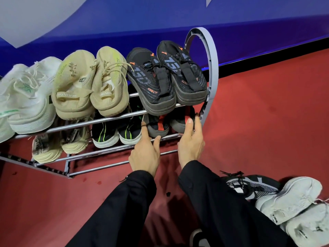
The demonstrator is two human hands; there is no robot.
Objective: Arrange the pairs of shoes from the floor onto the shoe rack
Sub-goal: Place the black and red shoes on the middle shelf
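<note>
Reaching under the rack's (pixel 114 116) top rail, both hands touch the black-and-red pair (pixel 158 124). Left hand (pixel 145 155) rests open-fingered; right hand (pixel 191 141) cups the outer heel, close against the side frame (pixel 212 72).

Single head-worn view, looking forward and steeply down.
The wide-angle camera sits close above the shoe rack (pixel 110 120), tilted so its bars slant; the red floor (pixel 267 122) fills the near and right side, the blue wall (pixel 124 29) the far edge.

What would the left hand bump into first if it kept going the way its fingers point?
Probably the dark shoe with the red stripe on the lower shelf; the left hand already has a fingertip at its heel.
</note>
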